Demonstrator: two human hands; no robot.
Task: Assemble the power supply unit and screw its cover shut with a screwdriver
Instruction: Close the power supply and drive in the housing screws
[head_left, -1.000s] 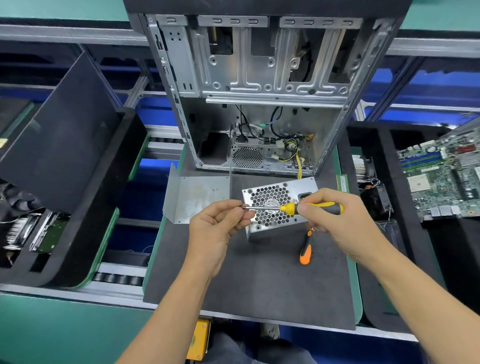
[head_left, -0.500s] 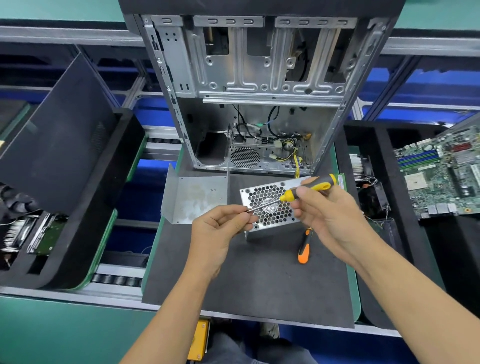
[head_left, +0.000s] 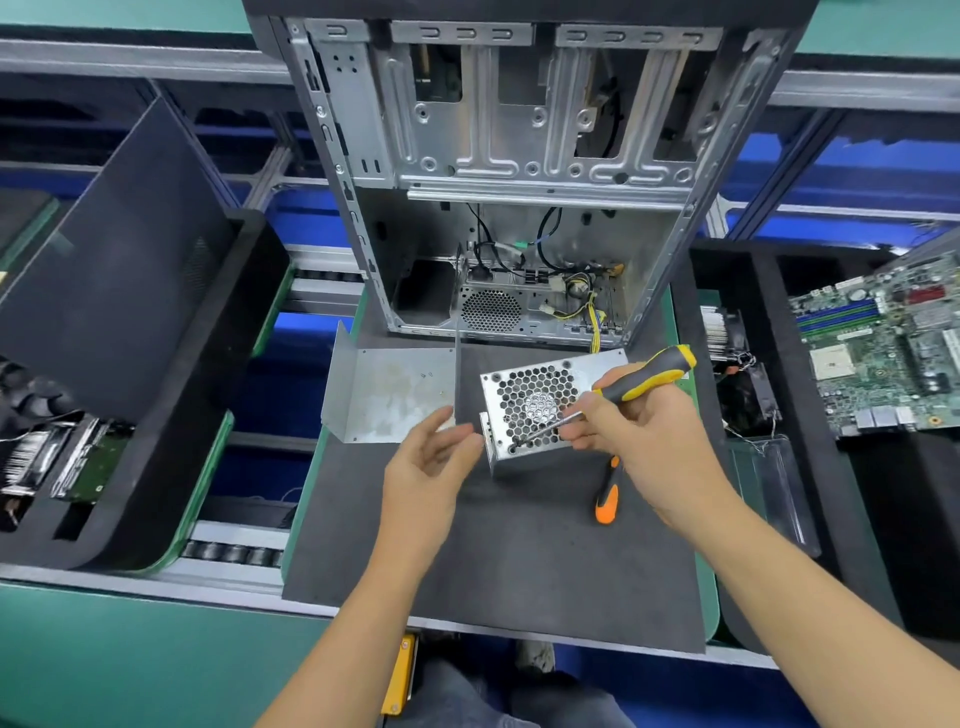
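The silver power supply unit with a honeycomb grille sits on the dark mat. My right hand grips a yellow-and-black screwdriver; its tip rests at the near-left corner of the grille face. My left hand hovers just left of the unit with fingers relaxed, holding nothing; its fingertips are close to the unit's left edge. A bent silver cover plate lies on the mat to the left of the unit.
An open computer case stands behind the mat. An orange-handled screwdriver lies under my right wrist. Black foam trays flank the mat: a motherboard at right, a black side panel and parts at left.
My left hand has let go of the screwdriver tip and opened beside the unit. My right hand has tilted the screwdriver and lowered its tip onto the unit's near-left corner.
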